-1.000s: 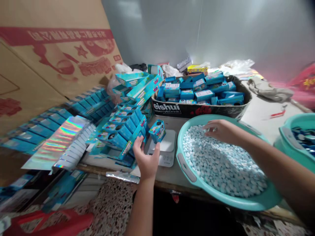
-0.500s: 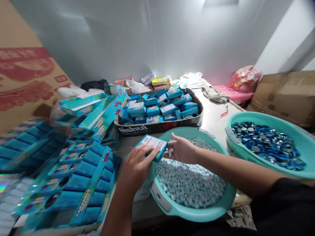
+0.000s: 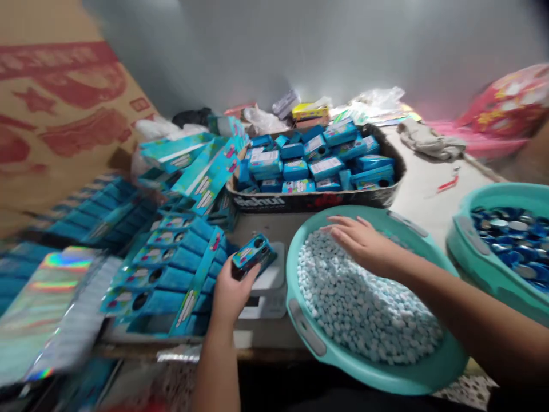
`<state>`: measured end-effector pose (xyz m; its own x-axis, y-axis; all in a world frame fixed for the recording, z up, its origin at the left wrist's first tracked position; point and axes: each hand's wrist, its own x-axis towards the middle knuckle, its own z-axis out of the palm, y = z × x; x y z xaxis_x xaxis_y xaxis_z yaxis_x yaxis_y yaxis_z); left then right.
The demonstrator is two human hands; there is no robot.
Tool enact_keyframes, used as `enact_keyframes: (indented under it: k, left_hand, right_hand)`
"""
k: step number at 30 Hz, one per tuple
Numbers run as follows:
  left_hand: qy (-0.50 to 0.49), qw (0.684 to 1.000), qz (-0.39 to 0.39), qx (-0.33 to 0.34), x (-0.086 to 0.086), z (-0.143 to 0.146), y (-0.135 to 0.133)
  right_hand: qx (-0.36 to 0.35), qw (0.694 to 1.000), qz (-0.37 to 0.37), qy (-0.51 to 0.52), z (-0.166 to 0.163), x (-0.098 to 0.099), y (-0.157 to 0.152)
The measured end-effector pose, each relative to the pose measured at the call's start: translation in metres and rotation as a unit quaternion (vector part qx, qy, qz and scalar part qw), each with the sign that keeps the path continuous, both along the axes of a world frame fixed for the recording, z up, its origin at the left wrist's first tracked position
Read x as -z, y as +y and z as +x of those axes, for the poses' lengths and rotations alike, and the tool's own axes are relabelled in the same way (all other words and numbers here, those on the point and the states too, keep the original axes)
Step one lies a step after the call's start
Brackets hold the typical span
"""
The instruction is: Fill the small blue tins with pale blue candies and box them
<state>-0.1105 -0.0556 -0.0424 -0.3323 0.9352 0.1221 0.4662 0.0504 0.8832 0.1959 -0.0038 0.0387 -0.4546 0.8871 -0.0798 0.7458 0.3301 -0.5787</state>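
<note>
My left hand (image 3: 231,289) is closed around a small blue printed candy box (image 3: 253,253), whose face with dark round holes is turned up. Just behind and beside that box lies a white digital scale (image 3: 273,306); whether they touch, I cannot tell. To the right stands a turquoise basin (image 3: 364,382), full of small white and pale blue candies (image 3: 343,309). Over its far part hovers my right hand (image 3: 362,241), fingers stretched out and nothing visible in it.
A dark cardboard tray (image 3: 317,201) of blue boxes stands behind the basin. Stacked blue cartons (image 3: 167,286) fill the left side. At right, a second basin (image 3: 472,240) holds shiny blue-and-silver tins. A grey cloth (image 3: 431,140) and red-handled tool (image 3: 448,184) lie beyond.
The box has moved down toward the scale in my left hand and turned hole side up. My right hand has left the box, released its few candies and opened over the basin. The view shifted left.
</note>
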Motion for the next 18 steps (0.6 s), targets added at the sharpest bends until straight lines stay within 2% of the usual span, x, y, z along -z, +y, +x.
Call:
enact_keyframes:
  k: [2,4,7,10,12,16,18]
  left_hand:
    - [-0.076,0.997,-0.014,0.014,0.009,-0.004,-0.005]
    - [-0.094,0.995,0.017,-0.005,0.016,-0.007,-0.015]
    - [0.002,0.994,0.096,-0.049,0.021,-0.009,-0.043]
    - [0.121,0.968,0.207,-0.079,0.025,-0.012,-0.079]
    - [0.187,0.950,0.245,-0.043,0.029,-0.013,-0.100]
    - [0.274,0.934,0.211,0.092,0.045,-0.010,-0.121]
    - [0.291,0.926,0.217,0.105,0.053,-0.008,-0.124]
  right_hand:
    - [-0.006,1.000,-0.002,-0.010,0.003,0.001,0.002]
    - [-0.026,0.999,-0.013,-0.025,0.005,0.005,0.005]
    - [-0.111,0.991,-0.036,-0.065,0.008,0.013,0.007]
    - [-0.224,0.969,-0.072,-0.076,0.006,0.020,0.006]
    - [-0.241,0.963,-0.089,-0.078,0.003,0.022,0.004]
    - [-0.223,0.959,-0.134,-0.113,0.002,0.020,0.004]
    - [-0.228,0.954,-0.144,-0.130,0.006,0.021,0.007]
